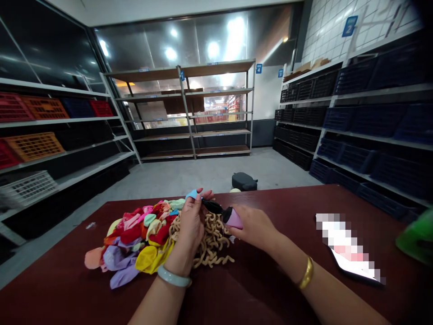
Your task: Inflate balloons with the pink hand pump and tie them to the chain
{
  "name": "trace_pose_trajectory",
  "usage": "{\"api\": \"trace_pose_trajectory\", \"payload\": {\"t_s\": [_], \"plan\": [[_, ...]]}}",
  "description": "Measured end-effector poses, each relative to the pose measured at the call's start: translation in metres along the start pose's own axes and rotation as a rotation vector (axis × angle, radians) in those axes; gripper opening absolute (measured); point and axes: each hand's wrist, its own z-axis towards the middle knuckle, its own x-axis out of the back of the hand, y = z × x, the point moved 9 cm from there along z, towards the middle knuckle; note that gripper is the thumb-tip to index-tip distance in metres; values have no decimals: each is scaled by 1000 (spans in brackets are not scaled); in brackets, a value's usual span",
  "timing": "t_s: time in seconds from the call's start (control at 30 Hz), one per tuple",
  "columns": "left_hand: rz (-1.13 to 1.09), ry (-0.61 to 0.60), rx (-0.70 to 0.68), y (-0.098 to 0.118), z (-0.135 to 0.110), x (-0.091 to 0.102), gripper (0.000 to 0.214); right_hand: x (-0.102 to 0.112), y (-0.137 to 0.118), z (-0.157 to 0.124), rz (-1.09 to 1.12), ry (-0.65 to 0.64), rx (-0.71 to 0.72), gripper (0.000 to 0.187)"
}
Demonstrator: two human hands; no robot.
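Observation:
My left hand (191,221) is closed in a pinch on a light blue balloon (191,194), holding its neck up to the black nozzle of a small pink hand pump (227,215). My right hand (253,224) is wrapped around the pump's pink body. Both hands hover over a dark red table (264,289). Just left of my left hand lies a pile of flat balloons (138,241) in many colours. Under and between my hands sits a heap of tan curly strips (211,243).
A flat white sheet (352,253), blurred out, lies on the table at the right, with a green object (417,237) at the right edge. A dark round thing (244,181) stands on the floor beyond the table. Shelving with crates lines both sides.

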Motion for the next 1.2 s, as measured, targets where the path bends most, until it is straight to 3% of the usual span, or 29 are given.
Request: {"api": "trace_pose_trajectory", "payload": {"t_s": [0.47, 0.77, 0.97, 1.2], "plan": [[0, 8, -48, 10, -5, -3, 43, 6, 1, -2, 38, 41, 1, 52], [57, 21, 8, -2, -8, -4, 48, 3, 7, -2, 22, 66, 12, 56], [2, 1, 87, -17, -15, -10, 39, 5, 7, -2, 23, 94, 23, 56], [-37, -47, 99, -17, -16, -16, 30, 6, 7, -1, 42, 92, 9, 57]]}}
